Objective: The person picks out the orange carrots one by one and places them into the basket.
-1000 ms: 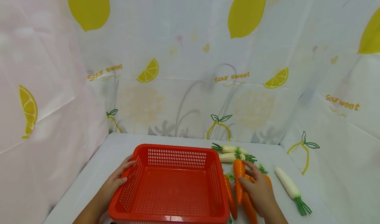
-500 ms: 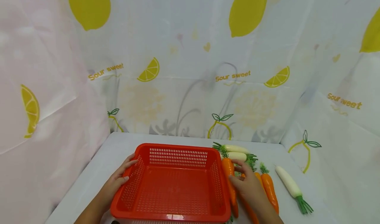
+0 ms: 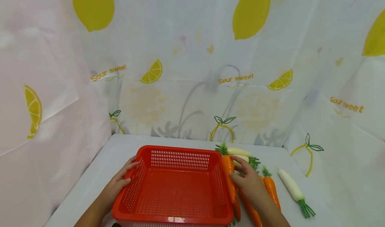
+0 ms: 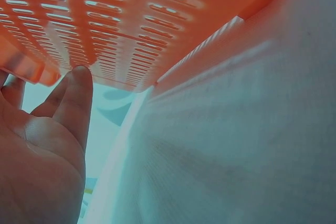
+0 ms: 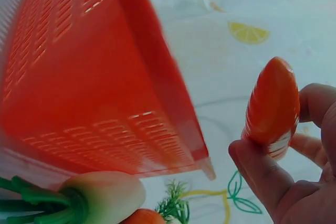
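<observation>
A red plastic basket [image 3: 177,193] with slotted walls stands on the table. My left hand [image 3: 115,183] grips its left rim; in the left wrist view a finger of the left hand [image 4: 42,150] touches the slotted outer wall. My right hand [image 3: 248,183] pinches an orange carrot [image 3: 229,173] with green leaves between thumb and fingers, beside the basket's right rim. The right wrist view shows this carrot [image 5: 273,108] tip-on, apart from the basket wall [image 5: 105,72]. More carrots [image 3: 271,190] lie beneath and beyond the right hand, partly hidden.
Two white radishes [image 3: 239,151] with green stems lie behind the carrots, partly covered. Another white radish [image 3: 291,185] lies alone at the right. Lemon-printed cloth [image 3: 192,113] hangs around the back and sides of the white table [image 3: 99,160].
The right hand has carried the carrot leftward from above the other carrots to the basket's right rim, uncovering a carrot at the right. The left hand stays on the basket.
</observation>
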{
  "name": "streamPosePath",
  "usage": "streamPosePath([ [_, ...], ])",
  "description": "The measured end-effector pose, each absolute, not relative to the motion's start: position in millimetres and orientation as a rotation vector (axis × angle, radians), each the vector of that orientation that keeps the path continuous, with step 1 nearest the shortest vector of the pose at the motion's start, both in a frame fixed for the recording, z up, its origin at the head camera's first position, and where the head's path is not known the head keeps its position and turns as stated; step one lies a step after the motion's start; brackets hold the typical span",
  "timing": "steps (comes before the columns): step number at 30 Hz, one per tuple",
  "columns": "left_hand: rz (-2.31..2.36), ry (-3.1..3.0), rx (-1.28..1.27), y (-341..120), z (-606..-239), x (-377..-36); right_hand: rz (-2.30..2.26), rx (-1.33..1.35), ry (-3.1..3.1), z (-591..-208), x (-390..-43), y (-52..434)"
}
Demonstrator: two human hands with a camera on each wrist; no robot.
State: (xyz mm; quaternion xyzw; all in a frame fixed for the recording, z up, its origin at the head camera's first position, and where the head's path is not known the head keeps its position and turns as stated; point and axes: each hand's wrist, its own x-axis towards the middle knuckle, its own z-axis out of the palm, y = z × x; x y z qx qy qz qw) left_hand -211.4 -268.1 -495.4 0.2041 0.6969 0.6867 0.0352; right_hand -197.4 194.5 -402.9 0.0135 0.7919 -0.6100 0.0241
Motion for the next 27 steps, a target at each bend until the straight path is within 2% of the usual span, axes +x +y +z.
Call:
streamPosePath([
  [27,2.132,2.095,0.688,-269.7,-499.6,-215.0,-1.824,-0.094,2.233,-378.7,-214.7,166.4],
])
